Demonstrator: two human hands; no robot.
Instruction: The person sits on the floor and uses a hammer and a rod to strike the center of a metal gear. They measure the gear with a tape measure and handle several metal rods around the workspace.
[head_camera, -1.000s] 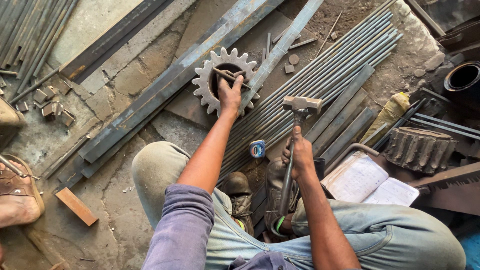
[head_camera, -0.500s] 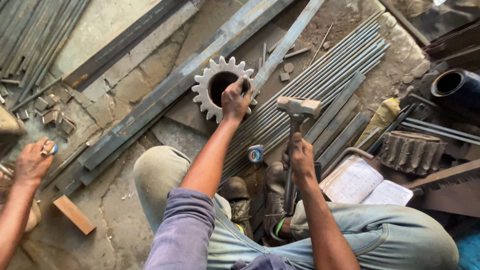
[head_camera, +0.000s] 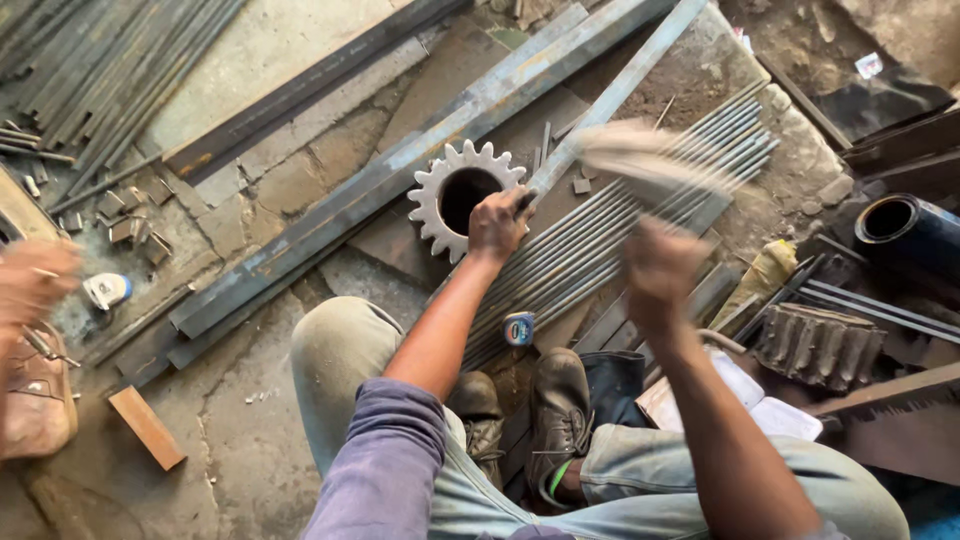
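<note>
The pale toothed gear wheel (head_camera: 462, 197) lies flat on a dark steel plate (head_camera: 420, 240) on the floor, a little above the frame's centre, its round bore open and dark; the left hand (head_camera: 497, 222) rests on its rim at about four o'clock, grip closed around a small dark tool whose tip sits at the wheel's edge; what the tool is cannot be told. At three o'clock from the wheel the right hand (head_camera: 655, 272) is a blur, grip closed on the handle of a hammer (head_camera: 625, 160), whose head smears above the hand, apart from the wheel. Under both hands runs a bundle of thin steel rods (head_camera: 640, 215), slanting from seven o'clock to one o'clock; a long flat bar (head_camera: 400, 180) crosses just beside the wheel at ten o'clock. Below, between the person's knees, sit two dark shoes (head_camera: 555, 410) and a small round tape measure (head_camera: 518, 328). At four o'clock lies a second, darker gear (head_camera: 820, 345); at the far nine o'clock edge another person's hand (head_camera: 35, 280) shows, blurred, near a wooden block (head_camera: 147, 428).
</note>
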